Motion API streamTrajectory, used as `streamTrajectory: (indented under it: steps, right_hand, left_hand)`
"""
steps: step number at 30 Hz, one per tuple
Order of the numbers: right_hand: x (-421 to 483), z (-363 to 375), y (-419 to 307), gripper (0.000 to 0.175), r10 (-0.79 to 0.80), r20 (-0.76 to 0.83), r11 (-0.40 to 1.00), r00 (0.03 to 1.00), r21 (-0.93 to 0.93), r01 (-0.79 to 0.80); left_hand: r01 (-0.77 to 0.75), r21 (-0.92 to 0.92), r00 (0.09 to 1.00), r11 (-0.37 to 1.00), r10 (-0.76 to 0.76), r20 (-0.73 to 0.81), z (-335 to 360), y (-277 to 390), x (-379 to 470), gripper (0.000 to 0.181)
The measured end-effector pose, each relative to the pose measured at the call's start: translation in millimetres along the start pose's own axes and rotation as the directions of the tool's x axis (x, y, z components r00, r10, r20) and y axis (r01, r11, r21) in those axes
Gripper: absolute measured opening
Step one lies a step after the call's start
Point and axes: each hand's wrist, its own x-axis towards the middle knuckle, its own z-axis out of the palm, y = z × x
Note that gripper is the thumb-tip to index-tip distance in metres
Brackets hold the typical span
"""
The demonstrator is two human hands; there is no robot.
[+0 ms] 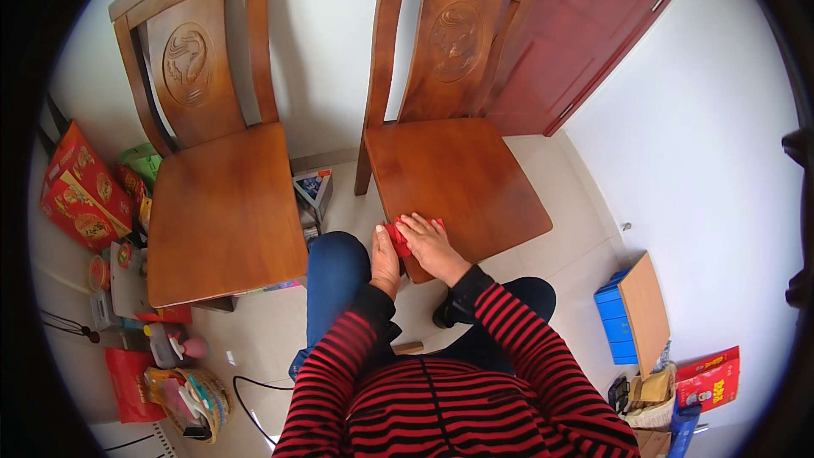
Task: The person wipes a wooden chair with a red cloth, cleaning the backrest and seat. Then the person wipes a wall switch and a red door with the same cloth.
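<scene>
Both hands meet at the front left edge of the right wooden chair's seat point(458, 184). Between them is a folded red piece point(399, 243), cloth or paper; which one I cannot tell. My left hand point(383, 261) holds its left side, thumb pointing up. Laid across the top is my right hand point(432, 247), its fingers stretched over the red piece and a red corner showing past them. The palms hide much of it.
A second wooden chair point(229, 216) stands at left. Red gift bags point(86, 191) and a woven basket point(219, 410) line the left side. A dark cable point(254, 380) crosses the floor. Right, by the wall, are a blue drawer box point(615, 318) and bags point(706, 378).
</scene>
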Motion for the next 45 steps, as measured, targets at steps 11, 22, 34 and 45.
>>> streamTrajectory:
  steps: [11,22,34,45]
  right_hand:
    - [-39.3,-30.3,137.6,0.042,0.205,-0.324,0.973,0.924,0.167,-0.157]
    - [-57.1,-11.1,178.8,0.04,0.407,-0.471,0.874,0.783,-0.05,-0.484]
    - [-57.9,-18.7,168.2,0.038,0.411,-0.516,0.867,0.751,-0.032,-0.497]
    - [-58.4,-24.6,165.4,0.035,0.419,-0.53,0.874,0.738,0.013,-0.486]
  left_hand:
    - [-0.837,0.521,0.538,0.169,0.425,0.728,22.9,71.6,-13.9,0.045]
    - [-0.777,0.577,0.595,-0.253,0.007,0.804,44.5,75.2,-41.1,0.041]
    - [-0.877,0.428,0.468,-0.219,-0.185,0.864,52.7,51.4,-38.3,0.053]
    - [-0.784,0.523,0.567,-0.335,-0.045,0.822,62.2,74.4,97.4,0.051]
